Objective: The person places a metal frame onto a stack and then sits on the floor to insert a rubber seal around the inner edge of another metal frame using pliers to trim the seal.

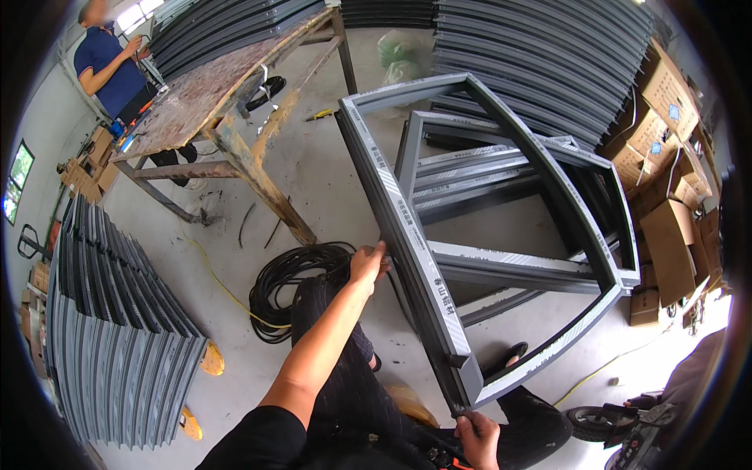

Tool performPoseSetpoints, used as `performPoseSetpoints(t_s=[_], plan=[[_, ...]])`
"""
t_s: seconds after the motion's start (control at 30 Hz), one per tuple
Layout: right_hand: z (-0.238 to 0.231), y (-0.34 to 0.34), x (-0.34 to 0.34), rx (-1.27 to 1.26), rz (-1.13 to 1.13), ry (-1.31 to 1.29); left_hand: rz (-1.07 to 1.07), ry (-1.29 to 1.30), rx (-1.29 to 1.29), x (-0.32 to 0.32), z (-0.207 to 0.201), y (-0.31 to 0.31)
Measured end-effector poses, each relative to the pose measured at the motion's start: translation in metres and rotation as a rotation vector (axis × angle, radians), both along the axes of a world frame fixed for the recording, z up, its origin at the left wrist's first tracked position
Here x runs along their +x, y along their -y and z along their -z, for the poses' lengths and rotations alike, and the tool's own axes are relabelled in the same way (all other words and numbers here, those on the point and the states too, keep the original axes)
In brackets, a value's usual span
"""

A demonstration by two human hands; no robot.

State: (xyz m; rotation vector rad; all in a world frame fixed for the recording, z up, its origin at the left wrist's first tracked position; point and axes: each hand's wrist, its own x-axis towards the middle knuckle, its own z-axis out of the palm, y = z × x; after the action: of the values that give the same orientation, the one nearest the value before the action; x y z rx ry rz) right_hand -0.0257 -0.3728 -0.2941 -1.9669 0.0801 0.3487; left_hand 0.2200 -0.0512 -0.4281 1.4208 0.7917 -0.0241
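A large grey metal window frame with printed protective film stands tilted before me, on or against other frames. Along its near left side runs a long dark bar. My left hand is closed around the edge of that side, about halfway along. At the bar's lower end, beside the frame's near corner, my right hand is closed with its fingers on the dark end piece. Behind and beneath the big frame lie several similar grey frames, overlapping at angles.
A coil of black cable or strip lies by my legs. A worn workbench stands far left, a person behind it. Stacked grey profiles flank me left; more stand behind the frames. Cardboard boxes line the right.
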Motion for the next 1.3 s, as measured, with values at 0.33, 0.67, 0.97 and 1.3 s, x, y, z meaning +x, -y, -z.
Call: performPoseSetpoints(t_s=[0.33, 0.67, 0.97, 1.3], plan=[[-0.007, -0.007, -0.005, 0.096, 0.006, -0.114, -0.061, -0.078, -0.211, 0.0, 0.007, 0.018], [0.0, -0.007, -0.011, 0.046, 0.021, -0.061, 0.086, 0.023, -0.308, -0.013, 0.014, 0.016], [0.029, -0.003, -0.018, 0.011, 0.034, -0.057, 0.174, 0.047, -0.235, -0.028, 0.007, 0.023], [0.031, -0.006, -0.034, -0.203, 0.036, 0.117, 0.17, 0.048, -0.198, -0.043, 0.004, 0.038]])
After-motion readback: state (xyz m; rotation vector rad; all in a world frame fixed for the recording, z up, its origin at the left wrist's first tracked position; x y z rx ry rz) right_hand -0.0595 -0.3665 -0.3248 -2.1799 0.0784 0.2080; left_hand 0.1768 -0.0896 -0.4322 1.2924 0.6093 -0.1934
